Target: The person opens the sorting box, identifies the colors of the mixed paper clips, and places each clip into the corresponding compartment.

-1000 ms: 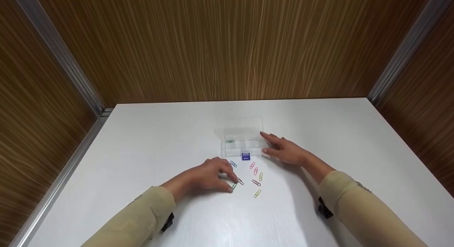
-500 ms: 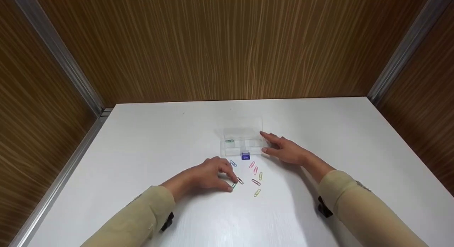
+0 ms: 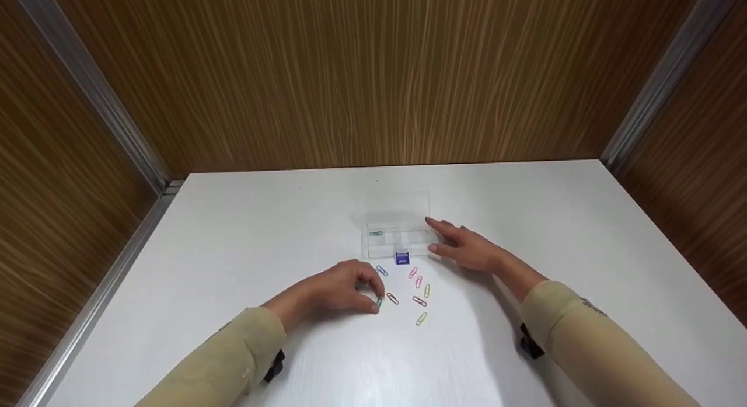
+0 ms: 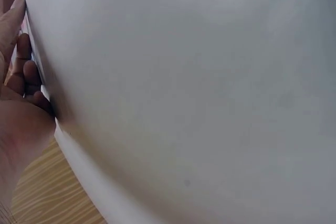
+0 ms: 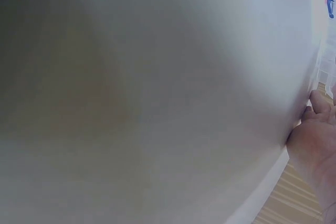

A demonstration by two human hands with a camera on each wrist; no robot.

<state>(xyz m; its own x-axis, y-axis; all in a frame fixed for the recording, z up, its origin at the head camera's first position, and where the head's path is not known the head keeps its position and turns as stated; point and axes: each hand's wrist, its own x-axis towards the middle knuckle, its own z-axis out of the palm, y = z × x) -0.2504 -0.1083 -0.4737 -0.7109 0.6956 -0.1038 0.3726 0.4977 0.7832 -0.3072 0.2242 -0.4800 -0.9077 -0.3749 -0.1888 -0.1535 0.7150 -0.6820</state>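
Between the thumb and index finger of my left hand (image 3: pixel 347 287), a green paper clip (image 3: pixel 379 302) is pinched just at the tabletop. A dark red paper clip (image 3: pixel 393 298) lies right beside those fingertips, and a blue paper clip (image 3: pixel 381 271) is beyond them. My right hand (image 3: pixel 470 249) rests at the right side of a clear plastic box (image 3: pixel 385 252), thumb and fingers spread and touching its edge. The box's lid is raised at the back, and a blue latch (image 3: pixel 402 258) sits on its front. Inside the back left compartment is green paper clip material (image 3: pixel 376 233); how many clips, I cannot tell.
Pink paper clips (image 3: pixel 413 272), another dark red paper clip (image 3: pixel 419 301) and yellow-green paper clips (image 3: pixel 421 319) lie scattered in front of the box. The white table (image 3: pixel 262 220) is bounded by wood-grain panels (image 3: pixel 379 74) at the back and sides.
My left thumb and index finger have closed on the green paper clip and drawn it slightly left, away from the dark red one. The right hand stays at the box.
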